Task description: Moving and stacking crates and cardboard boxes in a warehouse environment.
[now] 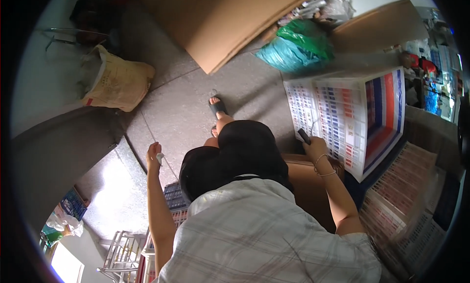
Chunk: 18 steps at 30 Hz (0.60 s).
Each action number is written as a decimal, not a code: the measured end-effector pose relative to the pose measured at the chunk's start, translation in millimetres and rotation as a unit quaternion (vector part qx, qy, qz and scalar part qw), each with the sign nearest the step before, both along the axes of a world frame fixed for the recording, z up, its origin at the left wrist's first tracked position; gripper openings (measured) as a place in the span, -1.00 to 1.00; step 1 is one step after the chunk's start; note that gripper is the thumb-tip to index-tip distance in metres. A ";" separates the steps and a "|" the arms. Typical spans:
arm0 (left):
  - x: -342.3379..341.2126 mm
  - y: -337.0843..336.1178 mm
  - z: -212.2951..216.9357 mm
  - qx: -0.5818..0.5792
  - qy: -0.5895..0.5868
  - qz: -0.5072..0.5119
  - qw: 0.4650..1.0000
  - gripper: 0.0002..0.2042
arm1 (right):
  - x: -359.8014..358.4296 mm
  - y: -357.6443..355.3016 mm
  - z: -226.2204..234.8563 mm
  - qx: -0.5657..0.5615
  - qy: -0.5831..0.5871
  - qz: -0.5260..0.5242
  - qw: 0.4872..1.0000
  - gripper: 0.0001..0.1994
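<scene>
My left hand (pixel 153 155) hangs out to the left of my legs, fingers curled in. A small crumpled white scrap (pixel 159 158) is held in it; whether paper or plastic, I cannot tell. On the other side, my right hand (pixel 316 148) closes round a short black handle-like object (pixel 304 135), whose exact kind does not show. Beside that hand stands a tall stack or box (pixel 338 119) covered in printed sheets with red and blue blocks, its side striped red, white and blue. The black object's tip points toward it without clear contact.
A cardboard carton (pixel 308 190) is by my right hip. Big cardboard sheets (pixel 215 28) lean ahead, near green and teal plastic bags (pixel 296 48). A yellowish sack (pixel 122 80) stands at the left. More printed sheets (pixel 404 180) lie at the right; a metal rack (pixel 122 256) is behind left.
</scene>
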<state>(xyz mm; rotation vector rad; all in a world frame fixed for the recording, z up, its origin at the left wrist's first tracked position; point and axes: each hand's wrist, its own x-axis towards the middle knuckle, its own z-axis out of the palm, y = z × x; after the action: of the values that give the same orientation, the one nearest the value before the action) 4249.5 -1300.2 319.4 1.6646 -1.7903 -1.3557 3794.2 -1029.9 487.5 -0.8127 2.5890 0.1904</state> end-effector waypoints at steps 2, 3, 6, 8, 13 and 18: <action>12.3 -7.9 3.8 0.018 -0.016 0.033 0.999 -0.67 | 0.9 -13.7 -1.8 -0.009 -0.016 -0.002 1.000 -0.78; 25.0 -7.2 0.0 0.009 0.054 0.066 0.996 -0.69 | -0.1 -19.9 -3.6 -0.014 -0.018 0.002 1.000 -0.78; 65.5 -0.3 -11.3 0.080 0.065 0.157 0.982 -0.74 | 1.1 -32.3 -5.2 -0.018 -0.032 -0.013 0.999 -0.77; 80.2 14.6 -18.9 0.068 0.087 0.174 0.978 -0.80 | 5.6 -35.4 -10.9 0.006 -0.031 -0.011 0.999 -0.77; 120.1 28.2 -29.9 0.180 -0.075 0.121 0.973 -0.83 | 59.5 -36.0 -14.9 0.039 -0.032 -0.019 0.999 -0.81; 163.5 -7.2 -51.4 0.215 -0.086 0.033 0.972 -0.84 | 83.4 -72.3 -21.7 0.036 -0.034 -0.032 0.998 -0.84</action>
<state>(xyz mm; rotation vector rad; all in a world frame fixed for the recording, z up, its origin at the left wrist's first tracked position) 4413.0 -1307.5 268.0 2.0993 -1.5854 -1.7063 3877.6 -1102.2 465.8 -0.6986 2.5242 0.2315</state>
